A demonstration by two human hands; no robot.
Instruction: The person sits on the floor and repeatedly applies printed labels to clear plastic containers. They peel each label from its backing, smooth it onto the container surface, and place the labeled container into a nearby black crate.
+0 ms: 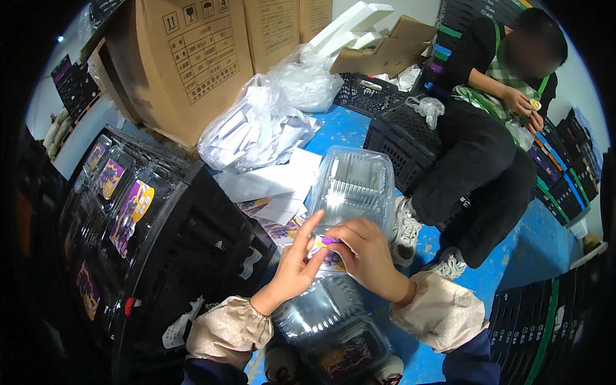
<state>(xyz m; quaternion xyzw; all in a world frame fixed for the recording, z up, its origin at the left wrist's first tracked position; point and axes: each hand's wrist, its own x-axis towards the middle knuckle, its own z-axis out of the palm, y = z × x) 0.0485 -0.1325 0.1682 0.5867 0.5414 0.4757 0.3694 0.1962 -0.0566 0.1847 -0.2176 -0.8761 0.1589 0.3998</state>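
Both hands meet at a purple and yellow printed label. My left hand touches its left edge with the thumb, index finger raised; whether it grips is unclear. My right hand pinches its upper part between thumb and fingers. Just below lie clear plastic clamshell containers, and nearer my feet one bears a grape-printed label. Beyond my hands stands a nested stack of clear plastic containers. Printed label sheets and white paper lie to its left.
At left, a black plastic crate holds labelled clear containers. Behind are cardboard boxes and a plastic bag of paper scraps. A seated co-worker is at right beside a black crate; stacked crates stand lower right.
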